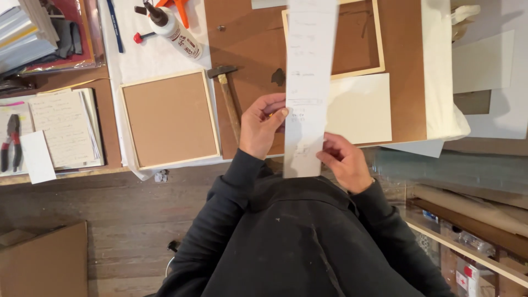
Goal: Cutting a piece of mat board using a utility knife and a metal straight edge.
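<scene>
Dark sweater (297, 242) fills the lower centre of the frame, nearest the lens; both sleeves run up to the hands at mid-frame.

Desk (247, 49) spans the upper half, brown-topped, with a white sheet under part of it at upper left. A second brown board with a pale wooden frame (379, 38) lies at upper centre-right, and a cream card (363, 107) rests just below it.

Square corkboard (169, 118), wood-edged, lies flat at left of centre. A notebook (63, 129) with handwriting sits at far left, pliers (11, 143) beside it.

Paper strip (308, 82), long, white and narrow, is held upright at centre frame, running from the top edge down to the chest. Faint writing shows on it; not legible.

Left hand (263, 125) pinches the strip's left edge, thumb on the face, with something small and yellow just visible behind the fingers; what it is cannot be told. Right hand (345, 160) pinches the lower right edge, fingers curled.

Hammer (228, 99) lies just left of the left hand, head toward the top. Glue bottle (175, 30) lies tilted at upper left.

Judgement: the strip is being read or checked. A next move calls for a steady two-point grip, so the strip does not buckle.
</scene>
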